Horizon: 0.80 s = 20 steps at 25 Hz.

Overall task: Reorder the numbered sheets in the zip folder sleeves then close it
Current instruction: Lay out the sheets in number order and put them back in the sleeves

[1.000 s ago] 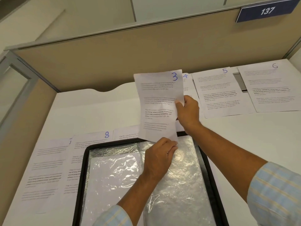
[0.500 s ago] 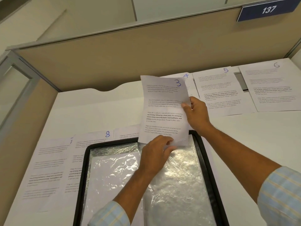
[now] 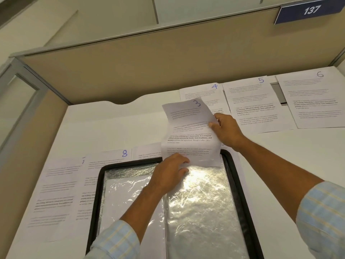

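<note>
Over the folder's (image 3: 240,184) top edge, sheet 3 (image 3: 190,131) hangs bowed, right hand (image 3: 226,130) pinching its side, left hand (image 3: 169,173) gripping the bottom at the shiny sleeve's (image 3: 201,212) mouth. Loading step, I'd say; next, feed that edge in straight. Sheets 4 (image 3: 201,92), 5 (image 3: 252,101), 6 (image 3: 313,100) wait on the desk (image 3: 115,128).

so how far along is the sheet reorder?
Early. Done: sheets pulled out; 4, 5, 6 and 8 lie on the desk. In hand: both hands, left hand and right hand, feed sheet 3 into the open folder. Left: remaining sheets, then zipping.
</note>
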{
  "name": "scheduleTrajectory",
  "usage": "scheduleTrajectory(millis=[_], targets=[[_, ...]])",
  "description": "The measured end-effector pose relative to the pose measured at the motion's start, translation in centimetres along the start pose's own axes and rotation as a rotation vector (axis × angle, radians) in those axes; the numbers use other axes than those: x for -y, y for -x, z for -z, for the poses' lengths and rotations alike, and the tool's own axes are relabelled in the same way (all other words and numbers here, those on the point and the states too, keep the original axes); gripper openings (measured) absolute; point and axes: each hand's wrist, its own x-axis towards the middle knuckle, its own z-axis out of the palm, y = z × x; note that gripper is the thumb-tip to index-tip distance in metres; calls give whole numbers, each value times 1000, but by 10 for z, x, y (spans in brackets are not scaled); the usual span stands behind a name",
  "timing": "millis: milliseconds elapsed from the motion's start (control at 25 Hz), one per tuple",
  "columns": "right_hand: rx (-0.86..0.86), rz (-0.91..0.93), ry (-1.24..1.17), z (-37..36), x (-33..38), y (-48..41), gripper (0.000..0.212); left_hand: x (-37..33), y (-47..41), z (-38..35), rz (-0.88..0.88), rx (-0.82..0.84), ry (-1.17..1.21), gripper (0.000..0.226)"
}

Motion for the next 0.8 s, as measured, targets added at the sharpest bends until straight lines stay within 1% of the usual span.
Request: scheduleTrajectory(millis=[120,200,240,320,480,560,800], targets=[[52,-96,-200,-2,-10,7,30,0,0,-10,51,3,-56,29],[97,-158,-318,-6,-16,13,39,-2,-2,-13,61,-13,-91,22],[112,-174,-334,-8,-19,16,41,-4,-3,-13,64,-17,-110,17],[122,-174,-299,-9,-24,19,41,-7,-3,-13,73,-17,-121,9],[103,-174,-278,1,-25,18,37,-5,-2,-6,49,-18,-30,8],[130,-144,-260,10,-19,16,34,-2,-1,-1,25,-6,9,6],[220,-15,-78,20,-1,6,36,2,-6,9,14,-12,74,14]])
